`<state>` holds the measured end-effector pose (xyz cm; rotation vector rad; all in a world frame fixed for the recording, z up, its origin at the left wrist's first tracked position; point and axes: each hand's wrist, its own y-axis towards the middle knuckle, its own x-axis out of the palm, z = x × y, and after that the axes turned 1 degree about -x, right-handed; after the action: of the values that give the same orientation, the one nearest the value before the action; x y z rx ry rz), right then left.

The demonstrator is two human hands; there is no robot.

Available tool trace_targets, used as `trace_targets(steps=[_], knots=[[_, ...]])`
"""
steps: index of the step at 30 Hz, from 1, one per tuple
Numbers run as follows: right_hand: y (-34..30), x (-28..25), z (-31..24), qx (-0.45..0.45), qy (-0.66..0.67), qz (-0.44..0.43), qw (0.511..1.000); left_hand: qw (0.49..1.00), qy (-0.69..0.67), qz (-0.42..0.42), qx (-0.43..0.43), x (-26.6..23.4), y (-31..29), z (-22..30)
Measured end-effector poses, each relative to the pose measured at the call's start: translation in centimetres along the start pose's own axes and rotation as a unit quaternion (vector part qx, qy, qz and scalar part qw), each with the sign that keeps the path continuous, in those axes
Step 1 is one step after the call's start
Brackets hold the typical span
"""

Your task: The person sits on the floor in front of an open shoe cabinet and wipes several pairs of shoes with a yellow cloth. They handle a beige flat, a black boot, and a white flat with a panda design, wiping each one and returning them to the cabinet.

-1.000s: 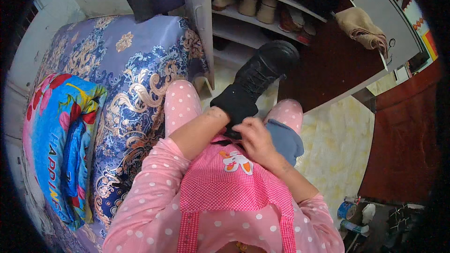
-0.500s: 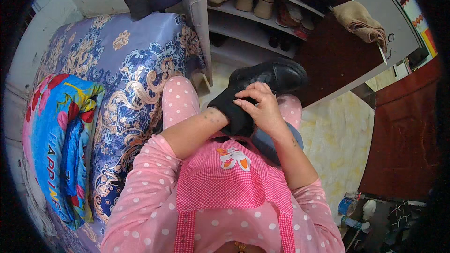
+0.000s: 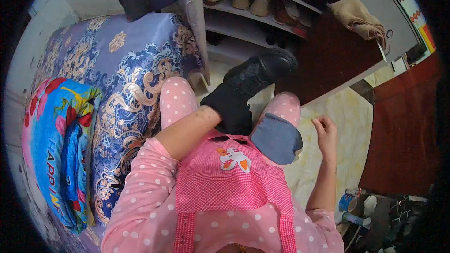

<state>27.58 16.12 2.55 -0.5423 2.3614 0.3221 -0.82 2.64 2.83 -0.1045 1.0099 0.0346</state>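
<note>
My left hand is hidden inside a black cloth (image 3: 234,110) that looks like a sock, bunched around the wrist. A black lace-up shoe (image 3: 258,72) sits at the far end of this cloth, its toe toward the upper right. Whether the hand reaches into the shoe cannot be seen. My right hand (image 3: 326,135) is apart from the shoe, out to the right over the floor. Its thumb and fingertips are drawn together in a pinch; anything between them is too small to make out. A grey-blue cloth pad (image 3: 276,139) lies over my right thigh.
Ahead is an open shoe cabinet (image 3: 234,11) with several shoes, its dark door (image 3: 318,61) swung outward and a tan towel (image 3: 358,16) over its top. At left a folded colourful blanket (image 3: 51,150) lies on a patterned bed (image 3: 126,79). Assorted items (image 3: 361,211) stand lower right.
My right hand has left the black cloth and moved right and down, away from the shoe. The shoe has shifted slightly up and left. More of the grey-blue pad shows.
</note>
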Motion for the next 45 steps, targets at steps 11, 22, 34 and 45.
trace_targets(steps=[11, 22, 34, 45], knots=[[-6.6, 0.6, 14.9, 0.035, -0.502, -0.086, 0.86, 0.999, 0.013, -0.02, -0.02, -0.9, -1.1, -0.3], [-4.5, 4.3, 0.4, -0.171, -0.078, -0.187, 0.964, 0.999, 0.017, -0.021, -0.027, -1.5, -1.6, -0.3], [-5.3, 6.1, 0.9, 0.042, 0.102, -0.16, 0.981, 0.999, 0.02, -0.026, -0.037, -2.1, -2.0, -0.2], [-1.8, 10.3, -7.2, -0.249, 0.005, -0.117, 0.961, 0.992, 0.048, -0.077, -0.085, -3.2, -2.3, 2.2]])
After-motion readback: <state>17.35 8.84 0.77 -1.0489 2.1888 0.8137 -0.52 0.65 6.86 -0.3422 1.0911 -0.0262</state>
